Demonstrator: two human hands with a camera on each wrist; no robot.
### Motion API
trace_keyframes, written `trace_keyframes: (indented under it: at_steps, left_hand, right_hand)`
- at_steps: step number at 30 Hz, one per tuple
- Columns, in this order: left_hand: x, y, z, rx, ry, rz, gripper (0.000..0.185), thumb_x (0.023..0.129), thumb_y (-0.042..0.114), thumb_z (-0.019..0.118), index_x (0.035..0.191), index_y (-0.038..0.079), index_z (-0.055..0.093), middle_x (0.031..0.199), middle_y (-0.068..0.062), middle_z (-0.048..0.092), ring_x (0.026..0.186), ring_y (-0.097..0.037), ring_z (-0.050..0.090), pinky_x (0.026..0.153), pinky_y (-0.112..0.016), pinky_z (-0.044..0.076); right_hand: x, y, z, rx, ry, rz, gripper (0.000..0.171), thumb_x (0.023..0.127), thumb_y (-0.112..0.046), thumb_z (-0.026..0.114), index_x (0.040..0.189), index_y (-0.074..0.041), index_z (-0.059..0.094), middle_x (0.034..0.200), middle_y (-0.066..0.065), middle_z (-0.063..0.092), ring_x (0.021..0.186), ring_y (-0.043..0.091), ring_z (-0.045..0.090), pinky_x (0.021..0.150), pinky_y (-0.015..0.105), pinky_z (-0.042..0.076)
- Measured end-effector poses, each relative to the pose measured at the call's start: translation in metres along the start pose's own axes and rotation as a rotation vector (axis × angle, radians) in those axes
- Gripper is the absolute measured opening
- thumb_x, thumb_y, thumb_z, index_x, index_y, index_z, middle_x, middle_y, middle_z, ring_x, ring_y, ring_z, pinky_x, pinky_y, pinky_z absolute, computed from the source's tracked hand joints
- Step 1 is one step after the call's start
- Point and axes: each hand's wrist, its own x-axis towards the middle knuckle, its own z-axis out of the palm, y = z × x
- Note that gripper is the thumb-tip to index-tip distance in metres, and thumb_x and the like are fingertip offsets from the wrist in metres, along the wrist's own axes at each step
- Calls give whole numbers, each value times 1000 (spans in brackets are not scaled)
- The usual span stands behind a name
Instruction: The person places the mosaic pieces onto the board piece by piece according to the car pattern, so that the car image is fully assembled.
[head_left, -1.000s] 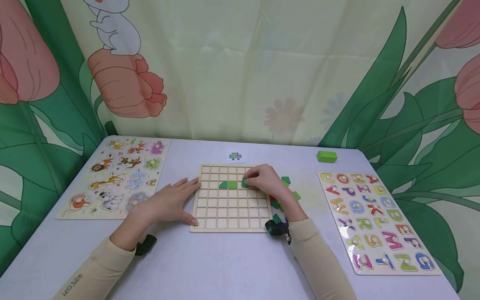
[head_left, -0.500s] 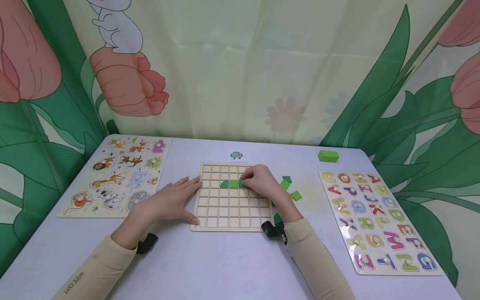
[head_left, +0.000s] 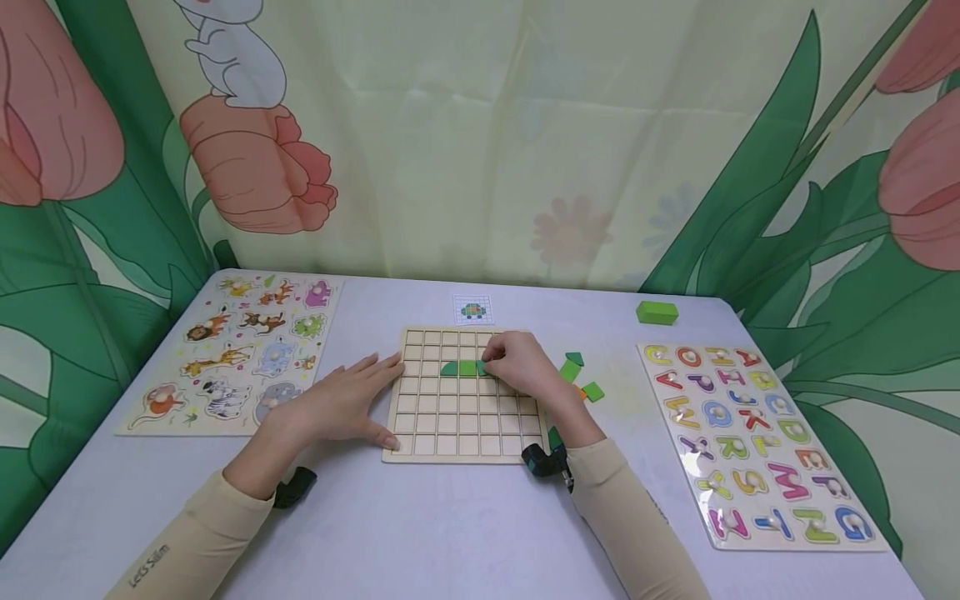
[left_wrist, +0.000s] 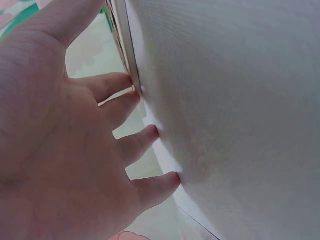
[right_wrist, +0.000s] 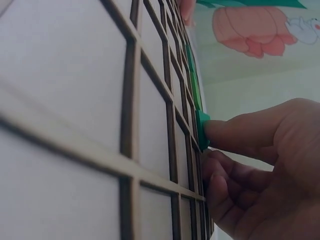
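A wooden grid board (head_left: 467, 423) lies in the middle of the table. My left hand (head_left: 336, 407) rests along its left edge, fingers spread and thumb at the near left corner. On the board, a dark green piece with a curved side (head_left: 450, 368) sits beside a light green square (head_left: 468, 367). Just right of that square my right hand (head_left: 523, 363) pinches a dark green piece (head_left: 482, 367). In the right wrist view the thumb presses this dark green piece (right_wrist: 202, 130) at the grid, its fingers curled below. Its full shape is hidden by the fingers.
Loose green pieces (head_left: 572, 367) lie right of the board, some behind the right wrist. A small card with a grid picture (head_left: 473, 310) is beyond the board. A light green block (head_left: 657, 313) stands back right. An animal puzzle (head_left: 251, 343) lies left, a letter puzzle (head_left: 750, 450) right.
My right hand has shifted slightly left with the dark green piece, bringing it up beside the light green square. The left hand stays on the board's edge.
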Motion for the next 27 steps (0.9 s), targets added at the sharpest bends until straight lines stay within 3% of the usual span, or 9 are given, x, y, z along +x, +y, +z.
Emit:
trace_keyframes:
  at_steps: [10, 19, 27]
  left_hand:
    - [0, 1, 0, -18, -14, -18, 119, 64, 68, 80, 158, 15, 29, 168, -3, 19, 154, -39, 16, 117, -69, 21]
    - [0, 2, 0, -17, -20, -23, 119, 64, 68, 80, 158, 16, 29, 168, -2, 19, 154, -38, 16, 118, -69, 20]
    - [1, 0, 0, -6, -20, -20, 119, 64, 69, 79, 158, 16, 29, 168, -2, 19, 154, -38, 16, 117, -69, 20]
  right_hand:
    - [0, -3, 2, -64, 7, 29, 6, 89, -13, 70, 83, -12, 71, 83, 2, 69, 75, 17, 58, 69, 29, 48]
    - [-2, -2, 0, -99, 6, 32, 23, 87, -15, 72, 67, -11, 62, 66, 1, 58, 64, 17, 51, 61, 27, 41]
    - [-1, -2, -2, -68, -5, 25, 12, 87, -14, 73, 77, -11, 67, 75, 2, 64, 69, 17, 54, 64, 28, 44]
